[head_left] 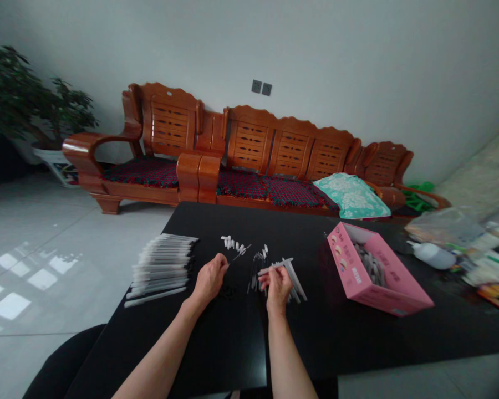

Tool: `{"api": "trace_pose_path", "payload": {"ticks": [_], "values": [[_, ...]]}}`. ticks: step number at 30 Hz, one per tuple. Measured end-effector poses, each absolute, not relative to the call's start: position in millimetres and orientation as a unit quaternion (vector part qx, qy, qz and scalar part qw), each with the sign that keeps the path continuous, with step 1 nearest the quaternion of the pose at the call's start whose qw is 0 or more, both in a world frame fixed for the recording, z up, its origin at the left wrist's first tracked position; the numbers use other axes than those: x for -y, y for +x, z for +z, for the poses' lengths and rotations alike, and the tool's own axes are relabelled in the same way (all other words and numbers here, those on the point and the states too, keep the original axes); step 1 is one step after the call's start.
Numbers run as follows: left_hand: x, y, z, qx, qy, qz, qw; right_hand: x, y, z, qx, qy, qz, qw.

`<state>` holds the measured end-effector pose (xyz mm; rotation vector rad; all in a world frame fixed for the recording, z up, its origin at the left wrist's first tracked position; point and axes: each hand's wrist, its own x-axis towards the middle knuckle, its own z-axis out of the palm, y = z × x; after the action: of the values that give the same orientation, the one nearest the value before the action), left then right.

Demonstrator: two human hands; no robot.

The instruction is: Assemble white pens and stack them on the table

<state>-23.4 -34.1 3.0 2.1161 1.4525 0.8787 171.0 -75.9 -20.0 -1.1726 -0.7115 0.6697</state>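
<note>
two bare forearms (289,354) reach in from the bottom over a black tabletop (233,349); close by the left hand (210,278), on its right-hand side, lies a loose cluster of small black pieces (228,292); the left grip is pinching a thin dark rod (238,256) between thumb and fingertips, the rod slanting up and away to the right; the right hand (279,288) has its grip closed in a pinch around a pale translucent tube (285,262), held nearly level above the tabletop; beneath and just beside that hand more pale tubes (298,284) lie at a slant, and between the two hands thin dark rods (255,267) lie roughly side by side; to the left a long row of tubes (160,267) is laid out, dark ends toward the right; to the right stands an open pink box (349,270) with greyish pieces (372,265) inside, too jumbled to tell apart; a little beyond the hands sit small white pieces (230,243); toward the far right are a white bottle (434,256) and a clear plastic bag (444,224); past the tabletop runs a carved wooden sofa (251,138) with a teal floral pillow (351,195), a potted plant (52,119) at its left; on the pale wall behind are two dark sockets (256,86).
</note>
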Motion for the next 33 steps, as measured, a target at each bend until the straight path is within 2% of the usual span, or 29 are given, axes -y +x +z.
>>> {"api": "trace_pose_path", "payload": {"ticks": [4, 7, 25, 33], "values": [[36, -37, 0, -0.44, 0.753, 0.388, 0.299, 75, 169, -16, 0.293, -0.454, 0.371, 0.756], [36, -42, -1, -0.42, 0.747, 0.401, 0.325, 75, 171, -12, 0.275, -0.425, 0.403, 0.762], [41, -42, 3, -0.397, 0.769, 0.377, 0.331, 76, 173, -9, 0.251, -0.369, 0.444, 0.777], [43, -37, 5, -0.39, 0.769, 0.382, 0.332, 78, 165, -9, 0.298, -0.398, 0.442, 0.746]]}}
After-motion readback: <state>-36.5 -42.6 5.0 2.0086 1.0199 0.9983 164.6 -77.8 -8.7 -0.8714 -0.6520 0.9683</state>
